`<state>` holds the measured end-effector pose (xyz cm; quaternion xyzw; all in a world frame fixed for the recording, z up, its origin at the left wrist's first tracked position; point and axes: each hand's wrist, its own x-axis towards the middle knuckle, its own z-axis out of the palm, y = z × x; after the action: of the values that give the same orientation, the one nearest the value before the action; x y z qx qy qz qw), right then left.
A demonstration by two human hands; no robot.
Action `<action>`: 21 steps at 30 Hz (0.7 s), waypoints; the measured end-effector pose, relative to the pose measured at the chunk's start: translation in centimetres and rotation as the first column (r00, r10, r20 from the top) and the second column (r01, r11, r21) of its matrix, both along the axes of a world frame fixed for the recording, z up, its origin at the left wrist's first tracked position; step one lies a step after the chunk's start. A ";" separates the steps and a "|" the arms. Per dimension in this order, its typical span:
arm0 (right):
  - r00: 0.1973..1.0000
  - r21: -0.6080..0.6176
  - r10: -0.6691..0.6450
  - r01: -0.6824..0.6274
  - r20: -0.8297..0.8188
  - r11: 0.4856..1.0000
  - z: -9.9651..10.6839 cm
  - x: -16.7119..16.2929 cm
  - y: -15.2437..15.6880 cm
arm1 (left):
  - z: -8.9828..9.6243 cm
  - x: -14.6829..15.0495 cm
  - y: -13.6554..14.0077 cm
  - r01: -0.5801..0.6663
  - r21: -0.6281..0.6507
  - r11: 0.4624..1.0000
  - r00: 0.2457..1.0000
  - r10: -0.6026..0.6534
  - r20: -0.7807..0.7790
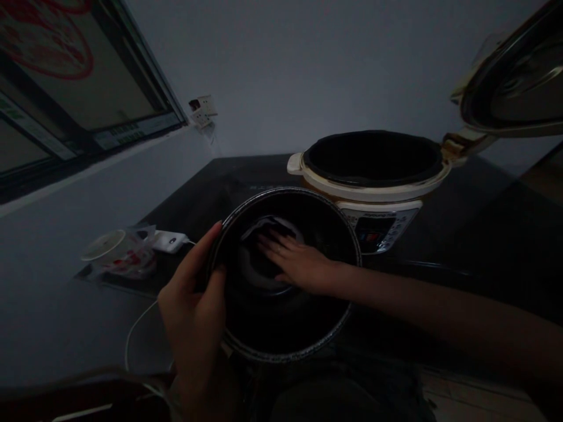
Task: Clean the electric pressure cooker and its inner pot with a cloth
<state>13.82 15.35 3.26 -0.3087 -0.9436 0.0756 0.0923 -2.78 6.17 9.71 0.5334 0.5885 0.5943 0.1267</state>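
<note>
A dark, round inner pot [285, 328] of a cooker is tilted toward me in the middle of the head view. My left hand [193, 302] grips its left rim, thumb inside and fingers around the outer wall. Inside the pot, my right hand [301, 264] reaches in from the right, its fingers stretched out and spread near the bottom. A pale, shiny ring shows around those fingers; in the dim light I cannot tell whether it is water or a reflection. Behind the pot stands an electric pressure cooker [373, 190], its lid [519, 97] raised at the right.
The cooker rests on a dark countertop [237, 176] against the wall. At the left edge are a lidded tub in a plastic bag [127, 255] and a white power strip [169, 240] with a cable. A wall socket [204, 108] sits beside the window [88, 88].
</note>
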 end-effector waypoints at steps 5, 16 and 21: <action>0.982 -0.132 -0.180 0.186 0.061 0.974 0.3 1.7 0.8 | -0.1 0.0 0.0 -0.054 0.001 0.999 0.998 0.054 -0.021; 0.906 -0.225 0.381 -0.339 0.182 0.913 0.3 0.3 -3.2 | 0.1 -0.1 0.2 -0.067 -0.021 0.998 0.998 0.068 0.011; 0.937 -0.137 0.213 -0.181 0.277 0.974 1.6 2.4 -1.7 | 0.2 -0.1 0.1 -0.005 -0.026 1.000 0.999 0.006 0.039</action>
<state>16.18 13.69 4.88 -0.2248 -0.9675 0.0901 -0.0723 -2.86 6.25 9.90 0.5185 0.5949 0.5973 0.1434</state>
